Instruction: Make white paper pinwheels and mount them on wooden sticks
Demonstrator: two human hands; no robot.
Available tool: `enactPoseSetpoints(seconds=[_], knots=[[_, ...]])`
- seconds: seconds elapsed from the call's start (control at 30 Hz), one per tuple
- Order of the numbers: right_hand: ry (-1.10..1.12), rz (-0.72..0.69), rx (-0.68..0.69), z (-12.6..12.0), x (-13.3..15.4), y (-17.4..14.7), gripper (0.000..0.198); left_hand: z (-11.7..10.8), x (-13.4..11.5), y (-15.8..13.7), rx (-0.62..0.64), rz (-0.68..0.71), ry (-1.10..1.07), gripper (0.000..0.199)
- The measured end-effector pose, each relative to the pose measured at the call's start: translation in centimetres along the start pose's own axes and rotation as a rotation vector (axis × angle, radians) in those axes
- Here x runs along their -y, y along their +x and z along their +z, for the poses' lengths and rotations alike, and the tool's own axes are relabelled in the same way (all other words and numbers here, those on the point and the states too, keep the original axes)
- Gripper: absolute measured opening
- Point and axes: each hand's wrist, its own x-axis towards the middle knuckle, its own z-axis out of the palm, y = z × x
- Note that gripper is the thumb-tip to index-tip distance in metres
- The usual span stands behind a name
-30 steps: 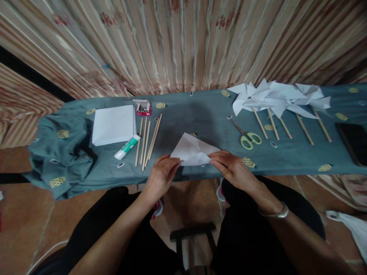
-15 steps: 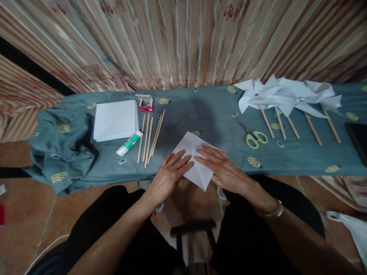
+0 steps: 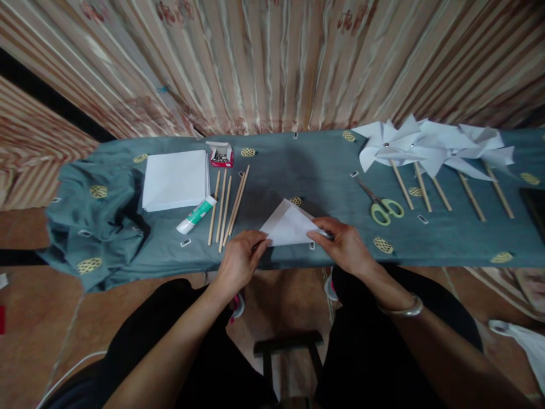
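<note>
A white sheet of paper (image 3: 289, 226), folded over into a triangle, lies near the front edge of the cloth-covered table. My left hand (image 3: 242, 255) pinches its left corner between thumb and fingers. On the other side, my right hand (image 3: 343, 243) grips the right corner, with the fingertips curled behind it. The folded edge runs between both hands, and the peak of the triangle points away from me. Several wooden sticks (image 3: 225, 209) lie just beyond my left hand.
To the left are a stack of white paper (image 3: 175, 179), a green-and-white glue tube (image 3: 196, 215) and a red box of metal pins (image 3: 222, 155). On the right lie scissors (image 3: 380, 205) and several white paper pinwheels (image 3: 430, 147) on sticks. The teal tablecloth (image 3: 114, 241) bunches at the left.
The paper lay opened out as a creased square under both flat hands; now it is folded into a triangle. My hands have moved apart and closed on its two corners.
</note>
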Motion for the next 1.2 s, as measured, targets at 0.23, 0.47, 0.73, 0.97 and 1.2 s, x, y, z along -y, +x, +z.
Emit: enactPoseSetpoints(seconds=[0.23, 0.47, 0.73, 0.97, 1.2], knots=[[-0.084, 0.057, -0.089, 0.3, 0.1, 1.3, 0.016, -0.1, 0.1, 1.2, 0.011, -0.08, 0.057, 0.023], [-0.164, 0.077, -0.185, 1.0, 0.0, 2.3, 0.007, -0.7, 0.5, 2.4, 0.068, -0.136, 0.132, 0.019], [-0.205, 0.092, -0.221, 1.5, -0.1, 2.6, 0.008, 1.5, -2.3, 0.7, 0.028, 0.332, 0.381, 0.042], [-0.204, 0.105, -0.233, 1.6, -0.1, 2.7, 0.009, 3.9, -2.6, -0.5, 0.181, 0.308, 0.401, 0.062], [-0.214, 0.104, -0.247, 1.6, -0.3, 2.8, 0.011, 4.0, -2.3, -0.4, 0.185, 0.288, 0.417, 0.065]])
